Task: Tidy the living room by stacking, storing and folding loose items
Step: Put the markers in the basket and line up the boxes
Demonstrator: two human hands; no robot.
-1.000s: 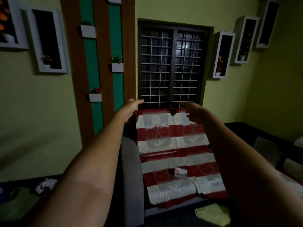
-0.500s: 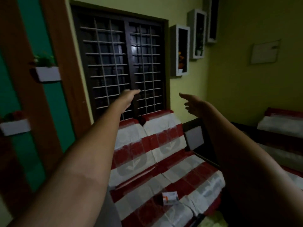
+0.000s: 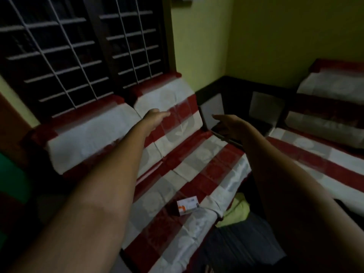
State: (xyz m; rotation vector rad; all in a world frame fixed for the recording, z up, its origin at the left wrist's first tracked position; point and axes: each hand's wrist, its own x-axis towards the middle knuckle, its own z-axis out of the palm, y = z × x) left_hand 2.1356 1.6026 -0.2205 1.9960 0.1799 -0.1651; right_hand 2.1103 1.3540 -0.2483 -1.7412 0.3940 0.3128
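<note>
Sofa under a red-and-white striped cover fills the middle, backed by a barred window and yellow-green wall. Small box lies near its front edge; a yellow cloth sits just right. Left hand and right hand reach out, fingers spread, holding nothing

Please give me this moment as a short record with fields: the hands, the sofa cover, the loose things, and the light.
left hand: left hand stretched out with straight fingers over the sofa backrest, holding nothing
right hand: right hand stretched out, fingers relaxed, holding nothing
cover: red and white striped cover spread over the seat and backrest
loose things: small white box lying on the seat; yellow-green cloth low beside the seat's front corner
light: dim, picture partly blurred
</note>
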